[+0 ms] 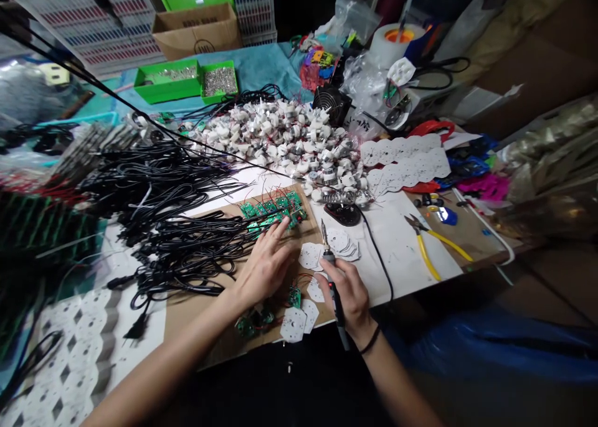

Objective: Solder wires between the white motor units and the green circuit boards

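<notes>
My right hand (351, 290) is closed round the handle of a soldering iron (329, 253), whose tip points away from me and up. Fingers stretched forward, my left hand (267, 262) reaches to the near edge of a cluster of green circuit boards (261, 214); whether a fingertip touches a board I cannot tell. Black power cords (196, 234) run from these boards to the left. White scalloped plates (342, 243) lie beyond the iron, and more white plates (293, 325) lie nearer me beside a small green board (294, 297).
A heap of white motor-like parts (289, 134) fills the table's middle. Beside it is a coiled iron stand (343, 206). Yellow-handled pliers (432, 243) lie at right. Green trays (168, 83) of small parts stand behind; a black cable (376, 246) crosses the white surface.
</notes>
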A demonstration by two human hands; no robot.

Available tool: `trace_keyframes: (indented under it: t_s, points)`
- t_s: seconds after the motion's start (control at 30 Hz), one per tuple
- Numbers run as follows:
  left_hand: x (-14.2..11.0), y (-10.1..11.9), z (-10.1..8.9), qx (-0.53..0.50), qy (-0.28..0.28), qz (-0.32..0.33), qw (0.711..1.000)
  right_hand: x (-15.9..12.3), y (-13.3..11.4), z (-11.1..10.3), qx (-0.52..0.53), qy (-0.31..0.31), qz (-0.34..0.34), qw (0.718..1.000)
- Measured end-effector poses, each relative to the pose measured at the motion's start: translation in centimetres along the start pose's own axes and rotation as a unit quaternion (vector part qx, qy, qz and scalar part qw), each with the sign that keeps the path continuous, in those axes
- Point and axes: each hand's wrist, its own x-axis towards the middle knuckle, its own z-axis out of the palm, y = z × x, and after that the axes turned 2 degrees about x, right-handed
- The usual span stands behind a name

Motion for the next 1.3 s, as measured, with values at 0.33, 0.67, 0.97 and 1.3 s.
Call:
trace_keyframes:
  t_s: [0.33, 0.67, 0.97, 1.3]
  points:
    - [2.1, -0.6, 1.5, 0.04, 0.007, -0.055, 0.998, 0.0, 0.0, -1.6, 0.051, 0.007, 0.017, 0.999]
    - [3.0, 0.3, 0.4, -0.109, -0.055, -0.278, 0.953, 3.2, 4.0, -3.3, 0.02, 0.104, 0.197, 0.975]
    - [2.0, 0.9, 1.9, -0.378, -0.018, -0.253, 0.89, 4.1, 6.5, -1.6, 0.062, 0.085, 0.207, 0.973]
    - [2.5, 0.7, 2.3, -0.492, -0.047, -0.31, 0.812, 4.2, 6.6, -1.3, 0.076, 0.079, 0.201, 0.973]
